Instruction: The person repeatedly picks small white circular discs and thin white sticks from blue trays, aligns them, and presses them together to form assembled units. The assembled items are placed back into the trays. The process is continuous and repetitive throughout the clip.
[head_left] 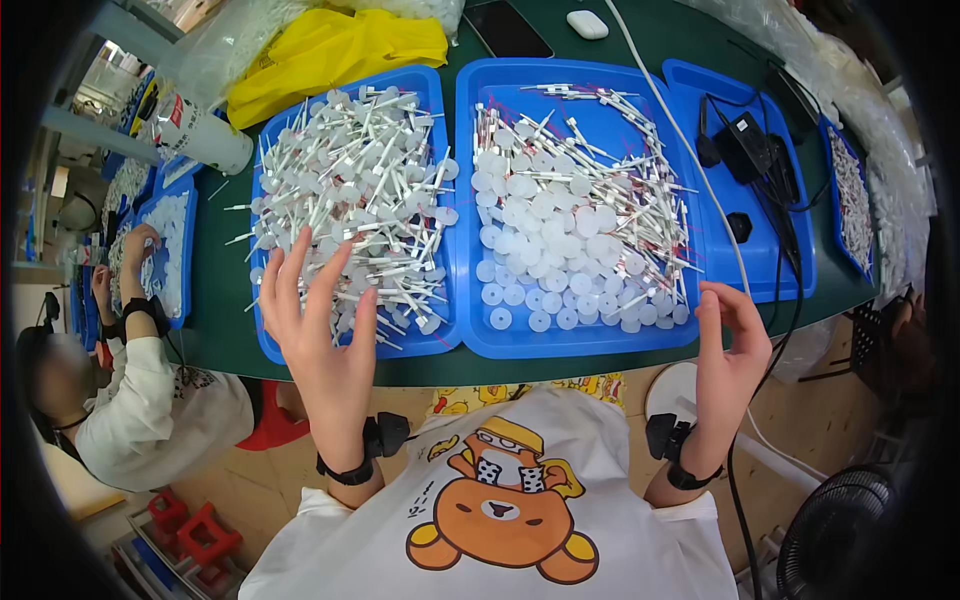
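Observation:
My left hand (322,318) is spread open over the near left part of a blue tray (425,348). Nothing shows in its fingers. This tray is heaped with thin white rods carrying pale round discs (350,170). Beside it stands a second blue tray (560,348), with loose translucent discs (545,235) on its left and near side and slim white rods with fine red wires (650,200) along its right. My right hand (737,340) is raised at that tray's near right corner. Its thumb and index tips come together in a pinch; anything between them is too small to make out.
A third blue tray (790,285) holds a black power adapter (745,145) and cables. A white cable (690,165) crosses its left side. Behind are a yellow bag (335,55), phone (508,28) and white case (587,24). A cup (205,140) stands left; a co-worker (150,400) works beyond.

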